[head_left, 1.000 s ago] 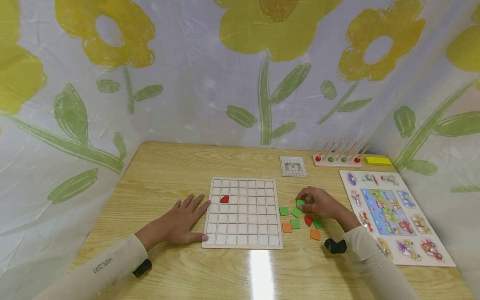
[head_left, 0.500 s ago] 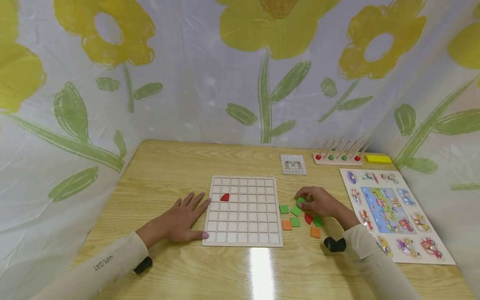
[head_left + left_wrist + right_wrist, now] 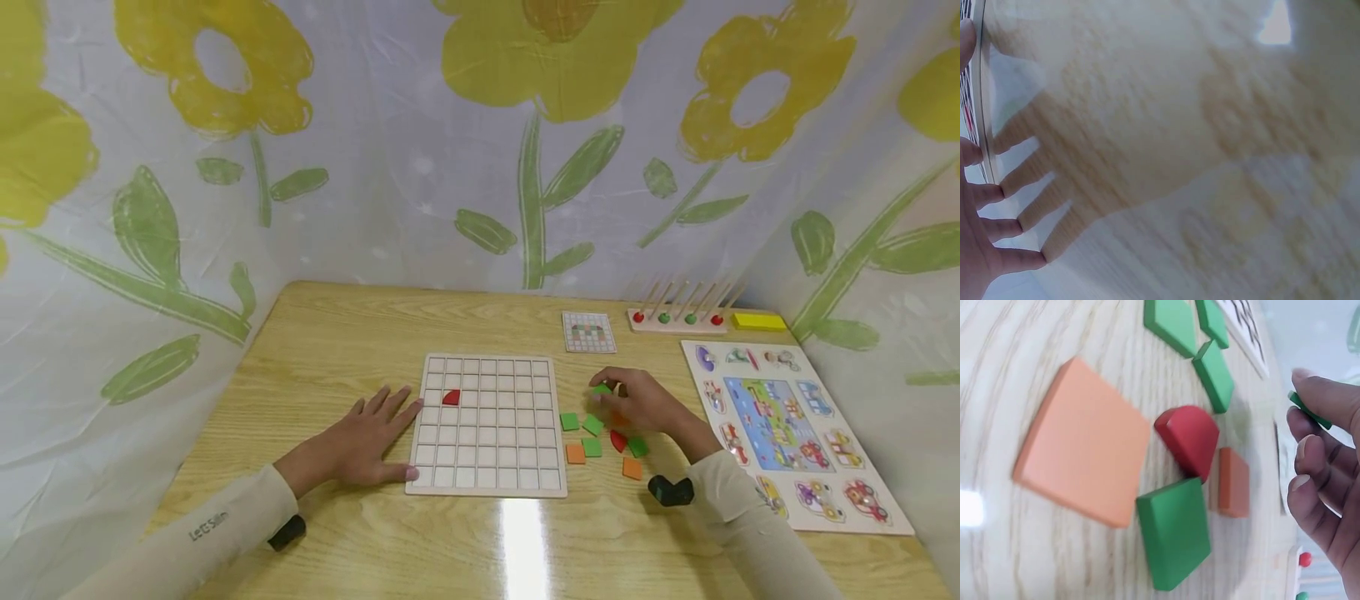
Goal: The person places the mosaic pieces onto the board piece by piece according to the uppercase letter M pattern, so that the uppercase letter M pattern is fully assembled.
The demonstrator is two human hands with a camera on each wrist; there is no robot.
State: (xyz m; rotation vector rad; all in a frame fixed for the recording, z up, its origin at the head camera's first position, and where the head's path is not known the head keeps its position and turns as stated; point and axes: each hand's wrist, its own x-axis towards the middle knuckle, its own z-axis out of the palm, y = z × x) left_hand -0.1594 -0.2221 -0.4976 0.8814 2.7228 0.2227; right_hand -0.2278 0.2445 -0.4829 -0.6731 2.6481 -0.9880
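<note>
My left hand (image 3: 367, 442) lies with fingers spread beside the wooden grid board (image 3: 491, 492), its thumb on the board's near left corner. A red quarter-circle tile (image 3: 452, 398) sits in one cell of the board. Between thumb and index finger, my right hand (image 3: 637, 402) pinches a green square tile (image 3: 1310, 411), held above the table in the right wrist view. Below that hand lie loose green tiles (image 3: 1175, 534), orange tiles (image 3: 1085, 444) and another red quarter-circle tile (image 3: 1190, 440). One orange tile (image 3: 618, 419) is partly hidden by the hand in the head view.
Behind the loose tiles lies a small pattern card (image 3: 588, 332). A peg stand (image 3: 677, 323) with red and green beads and a yellow block (image 3: 759, 322) stand at the back right. A picture puzzle board (image 3: 798, 437) lies at the right, partly under the right sleeve.
My right hand has lifted the green tile off the pile and moved slightly away from me. An orange tile now shows beneath it. The left hand has stayed in place.
</note>
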